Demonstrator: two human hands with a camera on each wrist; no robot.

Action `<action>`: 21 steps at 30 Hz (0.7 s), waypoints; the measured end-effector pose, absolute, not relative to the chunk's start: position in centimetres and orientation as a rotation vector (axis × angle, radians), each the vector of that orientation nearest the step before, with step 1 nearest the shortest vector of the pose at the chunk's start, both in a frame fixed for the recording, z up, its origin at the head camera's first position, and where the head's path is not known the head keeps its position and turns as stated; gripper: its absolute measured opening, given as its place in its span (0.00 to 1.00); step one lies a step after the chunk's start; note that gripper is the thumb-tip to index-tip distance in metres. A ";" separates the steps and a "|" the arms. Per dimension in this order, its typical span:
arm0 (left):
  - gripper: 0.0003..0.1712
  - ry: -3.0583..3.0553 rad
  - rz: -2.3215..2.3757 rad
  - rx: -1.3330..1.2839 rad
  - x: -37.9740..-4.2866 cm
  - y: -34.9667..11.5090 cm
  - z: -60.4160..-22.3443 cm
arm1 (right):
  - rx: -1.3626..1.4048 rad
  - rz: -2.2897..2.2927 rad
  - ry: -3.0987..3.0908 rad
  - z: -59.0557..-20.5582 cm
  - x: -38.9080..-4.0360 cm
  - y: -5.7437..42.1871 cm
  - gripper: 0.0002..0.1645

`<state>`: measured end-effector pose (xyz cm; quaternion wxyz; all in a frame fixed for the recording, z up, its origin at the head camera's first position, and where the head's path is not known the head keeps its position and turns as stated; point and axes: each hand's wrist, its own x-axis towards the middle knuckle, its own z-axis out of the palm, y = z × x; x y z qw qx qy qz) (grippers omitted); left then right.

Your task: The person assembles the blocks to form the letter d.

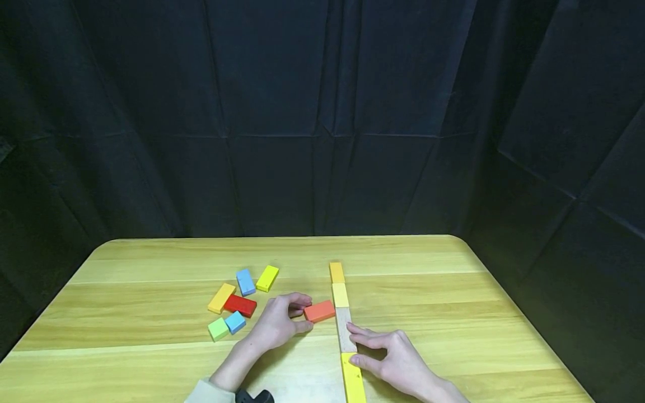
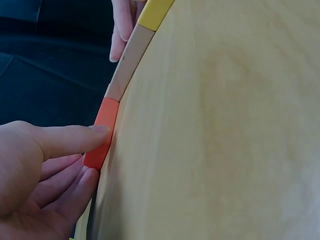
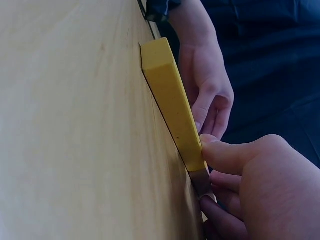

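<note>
My left hand [image 1: 276, 324] holds the left end of an orange-red block [image 1: 319, 311] between thumb and fingers. This block lies crosswise, its right end at a plain wooden block [image 1: 345, 329]. That plain block belongs to a straight row running away from me, with a yellow block [image 1: 353, 378] at the near end and a pale yellow block [image 1: 340, 295] and an orange block [image 1: 336, 272] beyond. From the right side my right hand [image 1: 395, 358] touches the row, fingertips at the plain block and thumb on the yellow block [image 3: 172, 100], fingers fairly straight.
Loose blocks lie to the left on the wooden table [image 1: 428, 291]: a red block [image 1: 240, 305], an orange-yellow block [image 1: 221, 298], a green block [image 1: 219, 329], a small blue block [image 1: 235, 322], a longer blue block [image 1: 246, 282] and a yellow block [image 1: 267, 278]. Dark cloth [image 1: 282, 123] hangs behind.
</note>
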<state>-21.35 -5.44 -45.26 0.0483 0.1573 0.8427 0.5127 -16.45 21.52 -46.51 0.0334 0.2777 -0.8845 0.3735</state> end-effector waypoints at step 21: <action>0.22 2.583 1.630 0.502 -21.0 -6.9 -44.7 | 0.837 1.196 -2.737 -46.4 -16.3 21.6 0.28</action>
